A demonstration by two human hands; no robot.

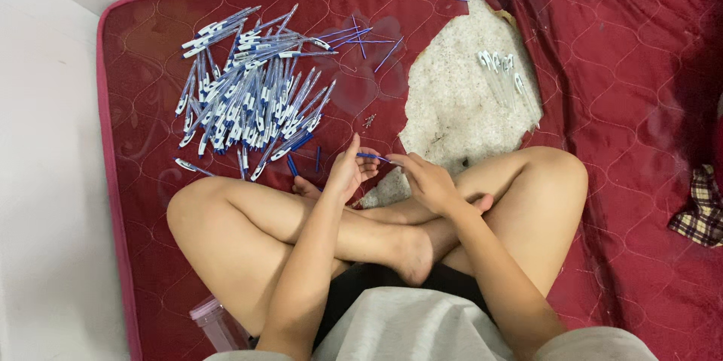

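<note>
I sit cross-legged on a dark red quilted mattress (pixel 617 67). My left hand (pixel 348 173) and my right hand (pixel 425 179) meet over my crossed shins and pinch the two ends of a thin blue pen refill (pixel 372 155). A big heap of blue-and-white pens (pixel 252 97) lies just beyond my left knee. A few loose blue refills (pixel 360 36) are scattered past the heap. Several clear pen barrels (pixel 506 79) rest on a worn, whitish torn patch (pixel 456 97) of the mattress cover ahead of my right hand.
A white wall (pixel 45 180) runs along the mattress's left edge. A clear plastic jar with a pink rim (pixel 216 321) stands by my left thigh. A checked cloth (pixel 702 207) lies at the right edge. Tiny metal parts (pixel 369 120) sit near the heap.
</note>
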